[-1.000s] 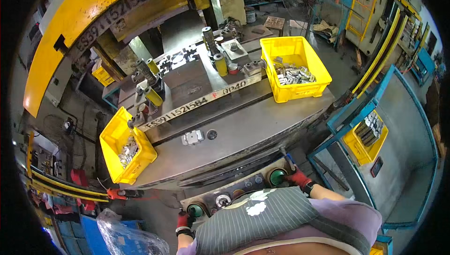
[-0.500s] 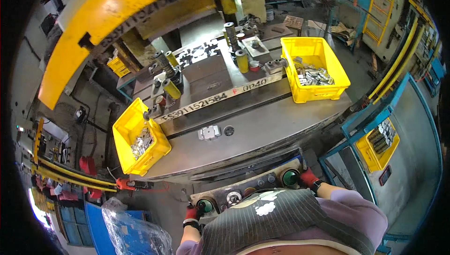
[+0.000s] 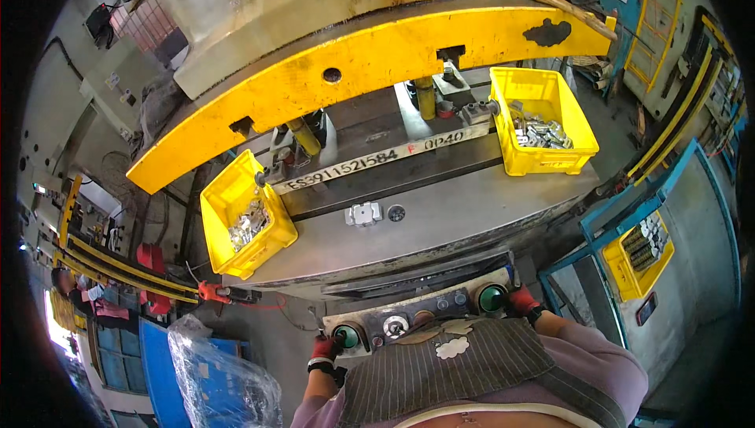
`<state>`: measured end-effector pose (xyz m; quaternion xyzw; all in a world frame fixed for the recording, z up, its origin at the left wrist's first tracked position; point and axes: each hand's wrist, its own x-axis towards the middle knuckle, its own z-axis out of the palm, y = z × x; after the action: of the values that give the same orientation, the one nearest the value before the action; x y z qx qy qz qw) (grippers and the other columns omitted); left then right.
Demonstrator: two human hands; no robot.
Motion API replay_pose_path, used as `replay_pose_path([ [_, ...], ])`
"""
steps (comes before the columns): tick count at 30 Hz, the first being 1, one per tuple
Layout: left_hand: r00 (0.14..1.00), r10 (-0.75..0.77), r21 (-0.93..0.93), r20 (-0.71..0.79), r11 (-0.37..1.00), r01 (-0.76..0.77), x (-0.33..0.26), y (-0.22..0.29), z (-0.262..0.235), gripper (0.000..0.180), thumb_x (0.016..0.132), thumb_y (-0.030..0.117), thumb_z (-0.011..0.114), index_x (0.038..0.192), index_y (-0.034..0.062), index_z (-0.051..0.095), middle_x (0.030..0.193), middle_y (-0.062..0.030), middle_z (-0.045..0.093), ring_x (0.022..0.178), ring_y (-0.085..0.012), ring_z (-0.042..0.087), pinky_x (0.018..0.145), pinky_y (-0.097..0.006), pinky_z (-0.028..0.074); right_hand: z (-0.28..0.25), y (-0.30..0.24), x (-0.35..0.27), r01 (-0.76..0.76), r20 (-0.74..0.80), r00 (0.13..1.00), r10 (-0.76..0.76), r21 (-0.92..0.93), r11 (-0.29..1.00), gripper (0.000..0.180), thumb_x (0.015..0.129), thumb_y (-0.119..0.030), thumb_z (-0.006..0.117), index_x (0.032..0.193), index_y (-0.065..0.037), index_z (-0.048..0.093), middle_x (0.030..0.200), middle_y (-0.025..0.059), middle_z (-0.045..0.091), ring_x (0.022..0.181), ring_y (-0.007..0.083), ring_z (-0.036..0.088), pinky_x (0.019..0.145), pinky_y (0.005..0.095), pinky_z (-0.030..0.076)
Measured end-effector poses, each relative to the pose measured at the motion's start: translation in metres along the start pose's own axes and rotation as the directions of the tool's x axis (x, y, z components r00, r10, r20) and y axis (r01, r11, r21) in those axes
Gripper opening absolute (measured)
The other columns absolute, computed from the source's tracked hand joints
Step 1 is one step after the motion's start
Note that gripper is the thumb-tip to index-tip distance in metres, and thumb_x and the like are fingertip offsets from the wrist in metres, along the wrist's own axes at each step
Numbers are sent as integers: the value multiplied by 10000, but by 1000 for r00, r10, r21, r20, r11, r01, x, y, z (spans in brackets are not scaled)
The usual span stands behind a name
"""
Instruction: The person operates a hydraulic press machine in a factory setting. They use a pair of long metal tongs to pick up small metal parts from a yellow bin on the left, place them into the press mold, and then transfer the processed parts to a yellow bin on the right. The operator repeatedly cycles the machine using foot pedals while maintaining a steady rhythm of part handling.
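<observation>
My left hand, in a red glove with dark fingertips, is closed at the left green push button in its round black guard. At the other end of the control panel, my right hand, gloved the same way, is closed at the right green push button. Parts of the fingers are hidden by the guards. Beyond the panel, a silvery metal part lies on the steel press table beside a round dark hole. The press's yellow ram edge covers much of the die.
Yellow bins with metal parts stand at the table's left and right ends. Another yellow bin sits in a blue-framed stand at right, near a phone. A red-handled tool is left of the table; plastic wrap covers something lower left.
The yellow ram edge has come down over the die, hiding the die posts' tops and the strip behind. Both hands stay at the green buttons. The view has shifted slightly.
</observation>
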<state>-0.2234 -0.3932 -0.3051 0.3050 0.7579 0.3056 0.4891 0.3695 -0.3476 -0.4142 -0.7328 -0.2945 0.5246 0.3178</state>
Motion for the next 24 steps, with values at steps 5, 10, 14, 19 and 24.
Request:
replay_pose_path([
  [5, 946, 321, -98, 51, 944, -315, -20, -11, -7, 208, 800, 254, 568, 878, 62, 578, 599, -33, 531, 487, -149, 492, 459, -298, 405, -26, -99, -85, -130, 68, 990, 124, 97, 987, 376, 731, -131, 646, 1039, -60, 442, 627, 58, 515, 464, 168, 489, 439, 330, 433],
  [10, 988, 17, -754, -156, 644, -130, -53, -31, -51, 269, 803, 287, 568, 992, 96, 561, 780, -14, 573, 606, -125, 500, 539, -260, 421, -11, -187, -145, 383, -254, 922, -290, 508, 771, 329, 782, -181, 623, 1010, -51, 424, 564, 40, 465, 372, 150, 452, 393, 305, 424],
  [14, 803, -61, -687, -593, 557, -466, -52, 69, -30, 308, 817, 352, 565, 998, 105, 531, 826, 5, 560, 578, -110, 490, 496, -246, 411, 16, -276, -108, 657, -188, 754, -630, 173, 734, 517, 782, -83, 615, 1234, -60, 365, 738, -6, 435, 568, 46, 441, 499, 182, 388],
  [19, 832, 177, -588, -526, 631, -506, -79, 180, -5, 327, 846, 390, 530, 1007, 107, 503, 748, 3, 547, 496, -98, 460, 464, -213, 394, 99, -444, -110, 928, 19, 332, -943, -183, 324, 651, 729, -144, 629, 1303, -93, 325, 870, 96, 603, 787, 223, 584, 720, 300, 443],
  [24, 908, 311, -552, -280, 722, -417, -79, 228, 28, 273, 873, 281, 518, 1082, 108, 491, 698, 5, 516, 484, -70, 439, 423, -199, 383, 148, -552, -75, 835, 136, 521, -843, -286, 470, 489, 691, -224, 602, 1129, -59, 459, 894, 176, 601, 849, 345, 571, 723, 391, 451],
])
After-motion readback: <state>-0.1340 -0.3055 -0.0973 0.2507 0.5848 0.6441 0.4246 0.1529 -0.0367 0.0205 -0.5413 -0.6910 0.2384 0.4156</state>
